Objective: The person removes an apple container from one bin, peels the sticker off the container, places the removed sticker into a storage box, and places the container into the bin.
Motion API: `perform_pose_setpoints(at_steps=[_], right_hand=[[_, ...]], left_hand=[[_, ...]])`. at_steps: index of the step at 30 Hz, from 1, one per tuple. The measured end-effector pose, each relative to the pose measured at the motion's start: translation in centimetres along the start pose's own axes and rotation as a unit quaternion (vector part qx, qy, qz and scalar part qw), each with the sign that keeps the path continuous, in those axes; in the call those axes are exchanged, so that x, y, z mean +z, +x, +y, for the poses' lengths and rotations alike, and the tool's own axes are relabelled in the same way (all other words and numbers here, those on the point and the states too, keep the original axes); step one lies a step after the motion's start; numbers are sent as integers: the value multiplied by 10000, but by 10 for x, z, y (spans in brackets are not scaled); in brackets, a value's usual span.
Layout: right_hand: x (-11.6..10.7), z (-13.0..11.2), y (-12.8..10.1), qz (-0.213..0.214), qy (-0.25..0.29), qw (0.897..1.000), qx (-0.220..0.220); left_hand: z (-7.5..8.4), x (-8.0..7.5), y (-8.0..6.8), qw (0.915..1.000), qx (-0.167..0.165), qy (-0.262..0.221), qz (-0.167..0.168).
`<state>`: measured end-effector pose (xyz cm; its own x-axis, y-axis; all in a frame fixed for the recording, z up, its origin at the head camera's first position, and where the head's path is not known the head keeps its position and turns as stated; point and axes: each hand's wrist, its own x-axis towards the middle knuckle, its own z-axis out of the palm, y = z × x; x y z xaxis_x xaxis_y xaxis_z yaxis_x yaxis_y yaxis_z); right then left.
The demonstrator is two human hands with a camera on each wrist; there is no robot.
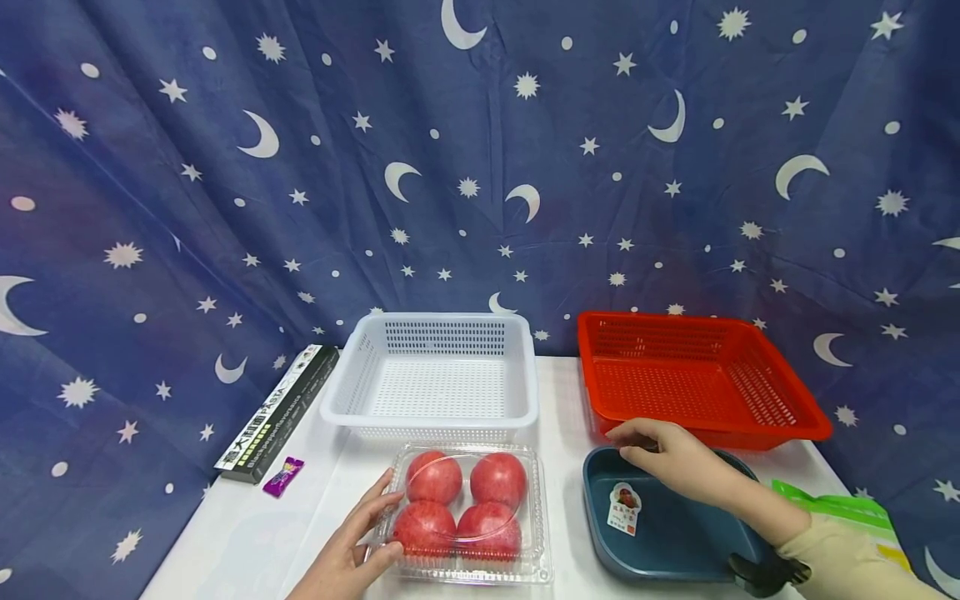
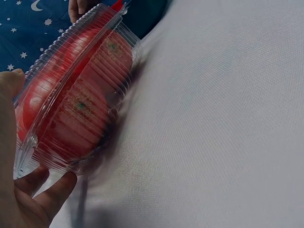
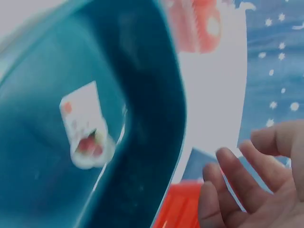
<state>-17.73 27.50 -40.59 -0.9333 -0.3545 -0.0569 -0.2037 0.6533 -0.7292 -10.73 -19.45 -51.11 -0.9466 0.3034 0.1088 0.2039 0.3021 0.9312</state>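
A clear plastic clamshell box (image 1: 536, 533) packed with red apples (image 1: 489, 531) lies on the white table at the front middle. My left hand (image 1: 352, 542) grips its left end, the fingers and thumb spread around the near left corner. In the left wrist view, fingertips (image 2: 64, 187) meet the lower side of the box. Over the far part of a dark blue basin (image 1: 675, 533) hangs my right hand (image 1: 667, 458), its fingers loosely bent with nothing between them. A white sticker with a fruit picture (image 1: 624, 510) shows inside the basin.
Behind the box stands a white plastic basket (image 1: 438, 387); a red basket (image 1: 675, 392) stands back right. A black pasta box (image 1: 277, 417) and a small purple packet (image 1: 283, 477) lie left. A green bag (image 1: 840, 508) sits beyond the right forearm. A starry blue curtain (image 1: 480, 233) hangs behind.
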Motion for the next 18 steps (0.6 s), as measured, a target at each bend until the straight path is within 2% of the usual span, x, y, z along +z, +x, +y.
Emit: perform_pose_setpoints(at_steps=[5,9,13,18], right_hand=[[16,-19,-2,193,491,9986,-98],[30,-33,-5,272,993,9947,39],[43,-45,-6,367,1036,9939,-13],[56,-54,-7,241,1114,9934,-98]], left_hand=[[1,0,-1,10000,9,15,17],[2,1,-1,9999,-113,50,57],[3,1,-1,9998,-146,80,100],[1,1,-1,9999,0,80,94]])
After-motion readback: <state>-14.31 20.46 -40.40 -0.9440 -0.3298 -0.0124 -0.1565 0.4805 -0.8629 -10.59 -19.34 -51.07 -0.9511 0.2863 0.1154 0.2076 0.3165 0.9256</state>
